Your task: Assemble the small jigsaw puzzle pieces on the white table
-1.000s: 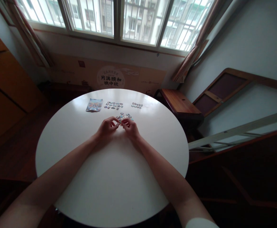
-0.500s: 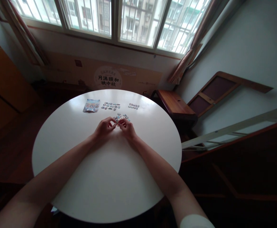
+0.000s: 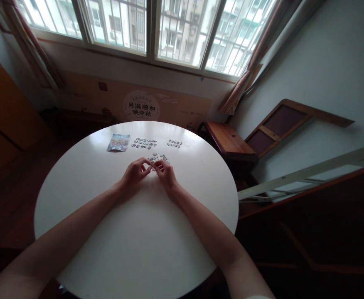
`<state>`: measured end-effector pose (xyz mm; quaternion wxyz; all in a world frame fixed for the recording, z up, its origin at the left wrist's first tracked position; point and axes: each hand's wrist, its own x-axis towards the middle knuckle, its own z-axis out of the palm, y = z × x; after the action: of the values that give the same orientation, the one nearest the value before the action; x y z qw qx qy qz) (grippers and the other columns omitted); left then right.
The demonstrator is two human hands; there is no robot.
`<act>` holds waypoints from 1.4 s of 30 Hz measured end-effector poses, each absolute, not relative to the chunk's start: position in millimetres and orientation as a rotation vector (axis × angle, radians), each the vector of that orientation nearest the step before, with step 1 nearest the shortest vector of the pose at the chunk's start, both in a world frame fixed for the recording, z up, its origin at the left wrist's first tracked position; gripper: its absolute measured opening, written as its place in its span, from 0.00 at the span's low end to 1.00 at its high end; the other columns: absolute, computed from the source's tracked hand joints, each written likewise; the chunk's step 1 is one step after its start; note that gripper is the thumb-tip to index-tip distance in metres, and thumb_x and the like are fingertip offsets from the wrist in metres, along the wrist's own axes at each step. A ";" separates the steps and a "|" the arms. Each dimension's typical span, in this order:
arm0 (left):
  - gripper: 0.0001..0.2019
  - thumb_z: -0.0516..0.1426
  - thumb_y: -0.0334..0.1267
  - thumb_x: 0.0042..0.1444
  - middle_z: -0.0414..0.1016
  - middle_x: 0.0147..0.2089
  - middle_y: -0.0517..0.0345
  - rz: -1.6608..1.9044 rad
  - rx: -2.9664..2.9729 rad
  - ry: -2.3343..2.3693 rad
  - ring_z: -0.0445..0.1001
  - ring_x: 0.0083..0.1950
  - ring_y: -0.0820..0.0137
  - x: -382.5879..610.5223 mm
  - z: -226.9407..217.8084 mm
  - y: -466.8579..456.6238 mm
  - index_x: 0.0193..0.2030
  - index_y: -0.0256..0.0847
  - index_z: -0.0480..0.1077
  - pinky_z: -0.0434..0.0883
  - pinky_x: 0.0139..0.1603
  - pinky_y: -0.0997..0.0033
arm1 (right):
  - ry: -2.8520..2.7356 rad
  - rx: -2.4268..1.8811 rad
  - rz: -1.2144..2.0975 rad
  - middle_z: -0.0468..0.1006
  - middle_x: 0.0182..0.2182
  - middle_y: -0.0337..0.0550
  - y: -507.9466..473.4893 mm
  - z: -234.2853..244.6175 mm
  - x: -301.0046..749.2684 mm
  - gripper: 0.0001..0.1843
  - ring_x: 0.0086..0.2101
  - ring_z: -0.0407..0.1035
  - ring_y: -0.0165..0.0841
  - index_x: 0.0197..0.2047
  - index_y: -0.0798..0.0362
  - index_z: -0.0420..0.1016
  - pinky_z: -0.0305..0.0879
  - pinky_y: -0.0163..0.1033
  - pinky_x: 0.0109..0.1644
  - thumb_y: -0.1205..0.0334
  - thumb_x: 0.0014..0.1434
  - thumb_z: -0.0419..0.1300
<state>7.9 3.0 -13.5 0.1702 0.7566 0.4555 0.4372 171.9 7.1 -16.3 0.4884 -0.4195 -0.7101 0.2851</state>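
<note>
My left hand and my right hand meet fingertip to fingertip above the table, thumbs and forefingers pinched. Between the fingertips is a small jigsaw puzzle piece, mostly covered by the fingers, so I cannot tell whether it is one piece or two joined. Just beyond the hands lies a loose heap of puzzle pieces, partly hidden by the fingers. Farther back, several pieces are laid out in rows, a larger group to the left and a smaller group to the right.
All this lies on a round white table. A printed puzzle packet rests left of the rows. Behind the table's right side stands a wooden stool or bench. Barred windows are ahead.
The view has tilted slightly, so the table and its pieces appear a little lower. Both hands stay together at the heap, with only small finger movement.
</note>
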 end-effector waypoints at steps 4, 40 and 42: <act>0.06 0.57 0.38 0.53 0.75 0.36 0.57 1.247 2.156 1.307 0.71 0.25 0.75 7.4 -14.1 2.8 0.37 0.40 0.70 0.67 0.25 0.76 | -1.731 -1.017 0.666 0.75 0.32 0.42 5.2 -15.2 171.1 0.04 0.32 0.70 0.31 0.35 0.53 0.72 0.66 0.36 0.36 0.64 0.57 0.56; 0.08 0.55 0.42 0.55 0.76 0.38 0.58 1.223 2.187 1.439 0.74 0.28 0.72 5.4 -5.9 -0.6 0.37 0.41 0.70 0.69 0.30 0.73 | -1.849 -1.132 0.440 0.74 0.34 0.41 2.2 -8.4 168.5 0.04 0.32 0.68 0.31 0.37 0.51 0.70 0.64 0.36 0.39 0.65 0.60 0.55; 0.08 0.55 0.43 0.55 0.76 0.38 0.57 1.225 2.189 1.434 0.74 0.28 0.72 6.1 -6.1 -0.7 0.37 0.42 0.70 0.69 0.30 0.73 | -1.833 -1.105 0.467 0.74 0.34 0.41 3.5 -10.5 169.0 0.04 0.32 0.69 0.31 0.36 0.51 0.70 0.65 0.36 0.39 0.64 0.60 0.55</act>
<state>6.1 -0.7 -6.1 0.1259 0.7516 0.4923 0.4206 169.0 3.5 -10.5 0.4577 -0.4485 -0.7439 0.1897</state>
